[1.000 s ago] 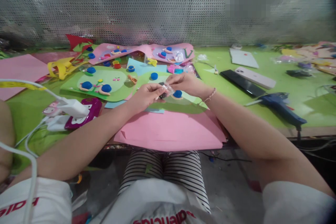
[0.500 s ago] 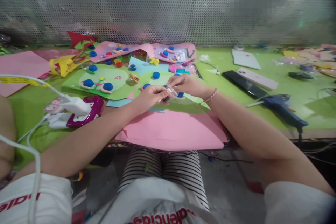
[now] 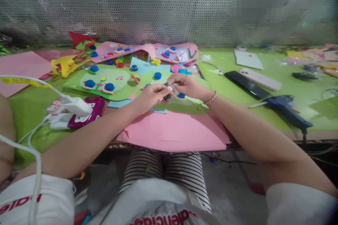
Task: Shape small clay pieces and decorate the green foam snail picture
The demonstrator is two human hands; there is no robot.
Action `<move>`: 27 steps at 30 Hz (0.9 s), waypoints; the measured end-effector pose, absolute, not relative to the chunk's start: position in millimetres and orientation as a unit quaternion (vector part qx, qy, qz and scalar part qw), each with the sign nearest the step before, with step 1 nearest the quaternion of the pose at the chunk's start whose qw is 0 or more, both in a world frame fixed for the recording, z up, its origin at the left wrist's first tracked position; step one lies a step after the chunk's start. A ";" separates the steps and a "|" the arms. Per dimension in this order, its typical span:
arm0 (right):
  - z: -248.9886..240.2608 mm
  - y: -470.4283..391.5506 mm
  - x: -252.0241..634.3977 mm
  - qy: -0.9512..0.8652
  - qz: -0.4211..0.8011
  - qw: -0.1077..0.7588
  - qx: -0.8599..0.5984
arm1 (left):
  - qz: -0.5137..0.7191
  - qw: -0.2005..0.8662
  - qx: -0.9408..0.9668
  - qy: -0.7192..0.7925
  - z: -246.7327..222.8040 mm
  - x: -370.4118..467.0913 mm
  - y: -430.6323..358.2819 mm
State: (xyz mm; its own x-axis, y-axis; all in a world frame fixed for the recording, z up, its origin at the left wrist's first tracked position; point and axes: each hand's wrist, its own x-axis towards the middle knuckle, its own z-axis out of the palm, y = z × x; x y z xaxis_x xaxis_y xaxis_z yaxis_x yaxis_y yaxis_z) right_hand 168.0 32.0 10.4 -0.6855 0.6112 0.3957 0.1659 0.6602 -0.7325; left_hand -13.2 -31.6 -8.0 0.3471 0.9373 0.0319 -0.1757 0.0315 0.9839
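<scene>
My left hand (image 3: 152, 97) and my right hand (image 3: 188, 85) meet over the green foam sheet. Between their fingertips they pinch a small clear plastic bag (image 3: 173, 90) with something white and dark in it; the contents are too small to make out. Under them lies the green foam sheet (image 3: 116, 96), bearing blue round caps, peach arm shapes and a flower. One blue cap (image 3: 157, 76) sits just behind my hands, and another is partly hidden beneath my right hand. Pink foam sheets (image 3: 174, 130) lie at the table's front edge.
To the right are a blue glue gun (image 3: 289, 110), a black phone (image 3: 246, 85) and a pale phone (image 3: 260, 78). At left, a purple case (image 3: 91, 112) lies beside white chargers and cables. Yellow foam strips (image 3: 62, 66) and a pink decorated sheet (image 3: 148, 48) lie farther back, before a perforated metal panel (image 3: 163, 10).
Both hands stay at nearly the same place, still pinching the plastic bag. My right hand's fingers have shifted slightly, and the view has moved a little.
</scene>
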 end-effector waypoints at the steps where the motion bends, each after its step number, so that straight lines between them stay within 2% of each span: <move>1: 10.2 32.5 167.7 -0.838 0.364 0.332 -0.236 | 0.455 0.622 0.531 0.351 -7.2 -12.9 -31.8; 8: 8.0 39.9 170.0 -0.694 0.520 0.404 -0.292 | 0.495 0.595 0.524 0.355 -3.2 -13.8 -32.0; 13: 8.8 36.0 167.6 -0.631 0.592 0.415 -0.282 | 0.495 0.594 0.523 0.358 -2.0 -14.2 -31.8; 20: 13.6 29.0 164.6 -0.605 0.619 0.423 -0.269 | 0.493 0.598 0.520 0.358 -1.0 -14.1 -32.5; 27: 13.2 26.2 163.4 -0.668 0.571 0.357 -0.318 | 0.488 0.591 0.539 0.348 -3.5 -16.0 -31.4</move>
